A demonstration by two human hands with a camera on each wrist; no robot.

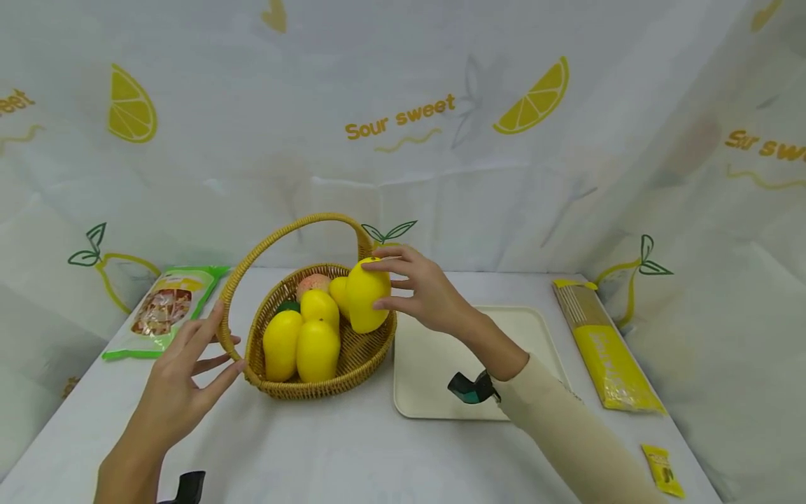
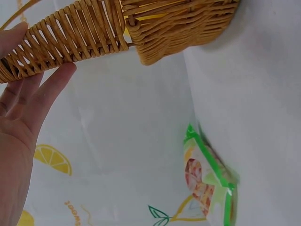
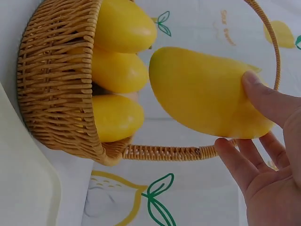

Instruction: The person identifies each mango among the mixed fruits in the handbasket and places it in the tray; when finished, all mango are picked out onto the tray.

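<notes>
A wicker basket (image 1: 315, 389) with a tall arched handle stands on the table, holding several yellow mangoes (image 1: 317, 350), a pinkish round fruit (image 1: 313, 283) and something dark green, mostly covered. My left hand (image 1: 179, 381) grips the lower left part of the basket's handle (image 2: 70, 35), thumb on one side and fingers on the other. Over the basket's right side, my right hand (image 1: 418, 290) holds another mango (image 3: 202, 92) between thumb and fingers. In the right wrist view this mango is raised clear of the other mangoes.
A cream tray (image 1: 441, 409) lies right of the basket, partly beneath the right forearm. Farther right are a yellow noodle packet (image 1: 611, 350) and a small yellow sachet (image 1: 662, 470). A green-edged food bag (image 1: 165, 308) lies at the back left. A printed white curtain (image 1: 403, 63) hangs behind.
</notes>
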